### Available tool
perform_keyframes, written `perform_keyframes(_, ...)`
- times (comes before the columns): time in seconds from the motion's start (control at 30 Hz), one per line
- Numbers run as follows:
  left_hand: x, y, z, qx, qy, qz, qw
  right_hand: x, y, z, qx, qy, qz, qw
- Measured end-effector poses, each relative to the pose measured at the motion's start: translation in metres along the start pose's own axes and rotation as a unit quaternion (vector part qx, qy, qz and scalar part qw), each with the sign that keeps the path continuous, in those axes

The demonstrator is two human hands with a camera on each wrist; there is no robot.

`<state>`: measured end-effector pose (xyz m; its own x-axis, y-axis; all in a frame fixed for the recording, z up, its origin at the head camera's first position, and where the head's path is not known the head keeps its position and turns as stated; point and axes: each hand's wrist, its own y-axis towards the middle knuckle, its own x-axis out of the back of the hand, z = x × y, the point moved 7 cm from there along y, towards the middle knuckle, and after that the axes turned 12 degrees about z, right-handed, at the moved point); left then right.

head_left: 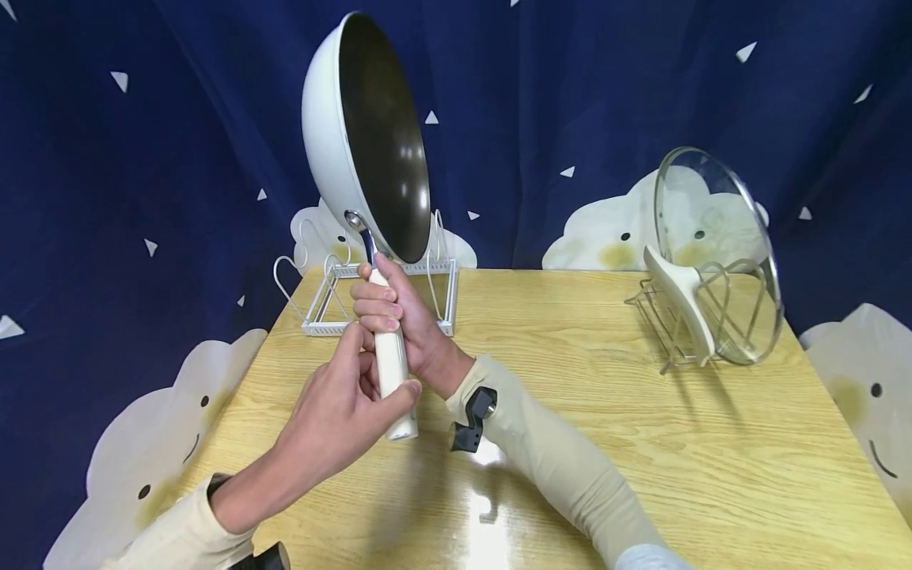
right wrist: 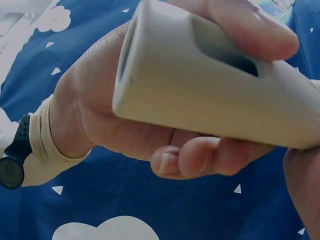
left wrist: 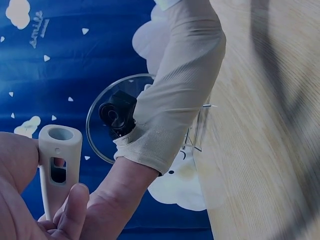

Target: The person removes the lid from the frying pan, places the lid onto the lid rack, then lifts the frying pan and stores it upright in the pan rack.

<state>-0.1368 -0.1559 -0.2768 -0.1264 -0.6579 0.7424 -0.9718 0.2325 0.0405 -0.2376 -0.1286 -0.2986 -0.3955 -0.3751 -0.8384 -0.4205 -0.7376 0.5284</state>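
A deep wok [head_left: 385, 142], white outside and dark inside, is held up on edge above the table with its handle pointing down. My right hand [head_left: 413, 317] grips the upper part of the white handle [head_left: 390, 356], fingers wrapped round it. Lower down, my left hand [head_left: 335, 404] holds the handle near its end, thumb on one side and fingers on the other. The hollow handle end [left wrist: 62, 150] and its slot show in the left wrist view. In the right wrist view the left thumb [right wrist: 255, 30] lies along the handle, with fingers curled beneath.
Behind the wok, a white wire rack [head_left: 335, 327] stands at the table's far left. At the right, a glass lid [head_left: 757, 214] with a white handle [head_left: 680, 293] leans upright in a metal rack [head_left: 659, 324]. A dark blue curtain [head_left: 499, 95] hangs behind the wooden table [head_left: 570, 356].
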Motion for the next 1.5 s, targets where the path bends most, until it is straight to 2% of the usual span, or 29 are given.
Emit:
perform_keyframes(0.43,0.001,-0.001,0.005,0.005,-0.005,0.005,1.0000,0.007,0.000,-0.003,0.007,0.019,-0.001,0.9998)
perform_keyframes(0.97,-0.005,0.001,0.008,-0.009,-0.020,0.019,0.9996,0.015,-0.006,-0.003,0.015,0.040,-0.004,0.9991)
perform_keyframes(1.5,-0.012,0.003,0.011,0.004,-0.023,0.027,0.9994,0.020,-0.012,-0.002,0.014,0.040,0.000,0.9991)
